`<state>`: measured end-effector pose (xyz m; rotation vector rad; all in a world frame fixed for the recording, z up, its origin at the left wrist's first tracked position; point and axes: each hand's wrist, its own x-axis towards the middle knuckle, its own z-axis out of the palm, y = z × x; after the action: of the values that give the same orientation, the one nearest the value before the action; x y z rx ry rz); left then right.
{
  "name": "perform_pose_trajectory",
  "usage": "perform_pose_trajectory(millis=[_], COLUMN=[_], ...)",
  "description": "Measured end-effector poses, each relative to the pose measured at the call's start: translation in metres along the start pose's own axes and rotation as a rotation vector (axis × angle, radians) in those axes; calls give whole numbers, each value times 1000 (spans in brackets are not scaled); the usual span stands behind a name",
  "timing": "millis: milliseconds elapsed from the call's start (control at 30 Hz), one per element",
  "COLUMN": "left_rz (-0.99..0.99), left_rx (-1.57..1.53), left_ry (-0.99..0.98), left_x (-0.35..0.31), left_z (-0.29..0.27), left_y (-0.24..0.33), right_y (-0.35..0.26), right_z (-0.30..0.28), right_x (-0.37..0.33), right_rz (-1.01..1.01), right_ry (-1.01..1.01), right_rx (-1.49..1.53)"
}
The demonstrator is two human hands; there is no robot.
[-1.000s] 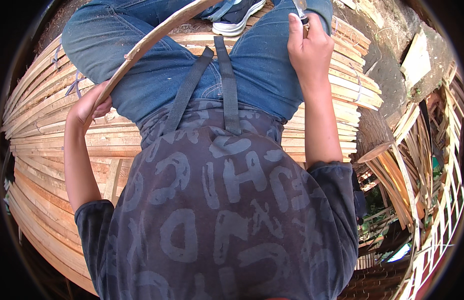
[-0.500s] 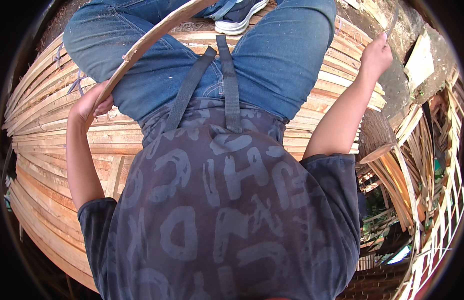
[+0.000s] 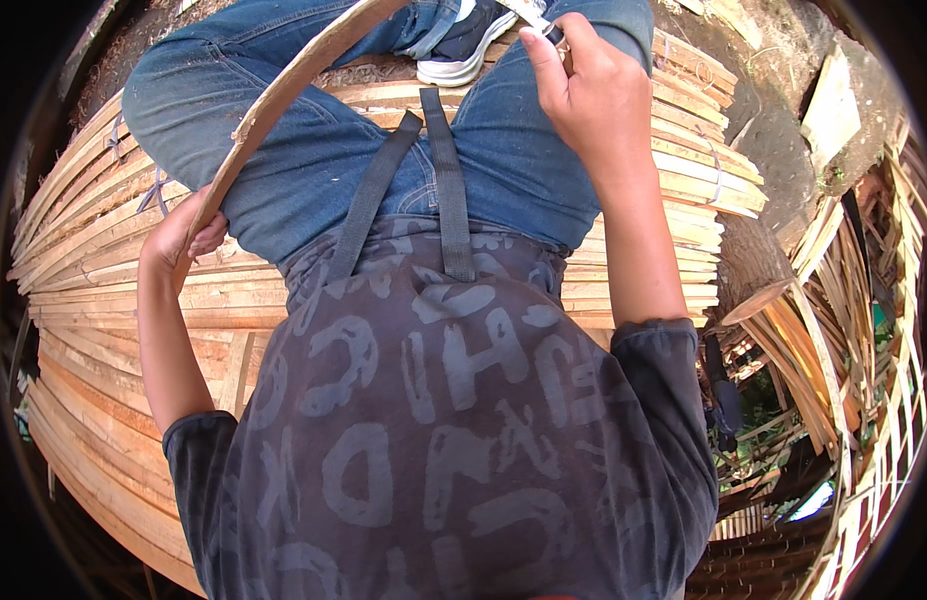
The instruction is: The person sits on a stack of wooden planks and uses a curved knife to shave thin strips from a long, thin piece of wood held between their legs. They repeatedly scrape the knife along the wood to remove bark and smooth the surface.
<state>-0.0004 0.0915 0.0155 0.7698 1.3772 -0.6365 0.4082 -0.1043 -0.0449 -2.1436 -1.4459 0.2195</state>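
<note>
My left hand (image 3: 187,228) is closed round the lower end of a long, rough-edged wooden strip (image 3: 302,78). The strip slants up over my left thigh and leaves the view at the top. Over my right thigh, my right hand (image 3: 602,105) grips a knife (image 3: 530,14) with a narrow, bright blade. Its handle is mostly hidden in my fingers. The blade points toward the upper part of the strip, and whether they touch cannot be made out.
Beneath and around me lie many sawn wooden slats (image 3: 134,385), some tied with purple string (image 3: 156,190). On the right stand a log (image 3: 752,268), a bundle of thin strips (image 3: 784,365) and a woven lattice (image 3: 884,420). A pale wood piece (image 3: 834,105) rests at the far right.
My right hand has swung inward from the far right to above my right thigh, bringing the knife near the strip. My left hand stays almost in place on the strip.
</note>
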Motion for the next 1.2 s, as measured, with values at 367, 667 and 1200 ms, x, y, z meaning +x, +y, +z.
perform_pose_trajectory(millis=[367, 667, 1200], left_rz=[-29, 0, 18], left_rx=[-38, 18, 96], left_ry=[160, 0, 20], left_x=[-6, 11, 9], left_z=[18, -10, -5], left_y=[8, -10, -9], right_y=[96, -30, -35], right_z=[-76, 10, 36], right_x=[19, 12, 9], right_rz=[517, -38, -21], right_ry=[341, -18, -21], right_rx=[-204, 62, 49])
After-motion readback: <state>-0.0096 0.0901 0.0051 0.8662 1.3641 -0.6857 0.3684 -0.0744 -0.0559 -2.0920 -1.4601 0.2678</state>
